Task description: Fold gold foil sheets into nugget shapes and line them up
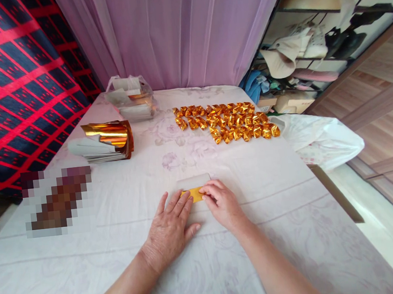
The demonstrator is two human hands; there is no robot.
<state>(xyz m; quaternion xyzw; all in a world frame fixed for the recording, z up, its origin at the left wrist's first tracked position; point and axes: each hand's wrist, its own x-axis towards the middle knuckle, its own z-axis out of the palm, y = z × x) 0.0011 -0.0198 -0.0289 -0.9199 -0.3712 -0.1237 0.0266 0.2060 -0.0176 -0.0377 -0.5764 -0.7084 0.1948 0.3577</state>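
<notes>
Both forearms reached in from the near edge of the surface (144, 180), angled inward until the hands came close together without touching. The left hand (167, 225) lay palm down and nearly flat, its fingers extended and a little spread, the thumb held well out toward the right. Its fingertips rested on the left end of the folded paper (196, 194), which lay golden and pale grey midway between the surface's left and right edges. The right hand (225, 204) was curled, thumb and forefinger drawn together on the paper's right end. Toward the far right corner stood rows of folded gold pieces (234, 120); a paper stack (107, 149) lay near the left edge.
</notes>
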